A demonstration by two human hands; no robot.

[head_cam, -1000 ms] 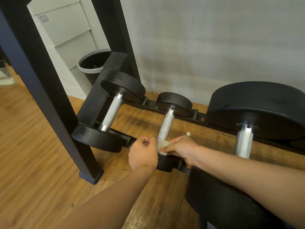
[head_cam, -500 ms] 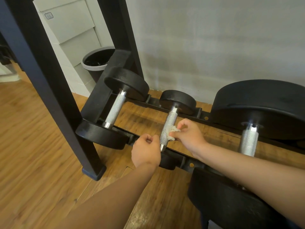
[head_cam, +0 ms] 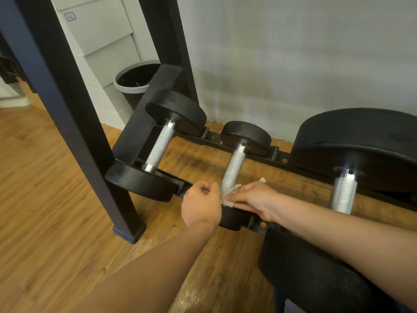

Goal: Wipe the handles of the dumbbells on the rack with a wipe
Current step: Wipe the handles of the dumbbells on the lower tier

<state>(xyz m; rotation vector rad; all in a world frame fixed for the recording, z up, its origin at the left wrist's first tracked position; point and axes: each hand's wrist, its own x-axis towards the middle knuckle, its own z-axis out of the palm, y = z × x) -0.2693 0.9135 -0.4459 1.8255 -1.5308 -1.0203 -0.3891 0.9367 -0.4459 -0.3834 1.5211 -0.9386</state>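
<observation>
White wipe (head_cam: 232, 195) slid back down middle handle (head_cam: 233, 168)

floor (head_cam: 45, 199): wood planks | wall (head_cam: 293, 53): grey, plain | bin (head_cam: 128, 88): grey-rimmed, in corner | post (head_cam: 67, 109): black, upright

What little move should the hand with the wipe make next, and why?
Probably slide the wipe up the middle dumbbell's handle toward the far weight: the right hand holds it at the near end, and the length above is uncovered.
</observation>
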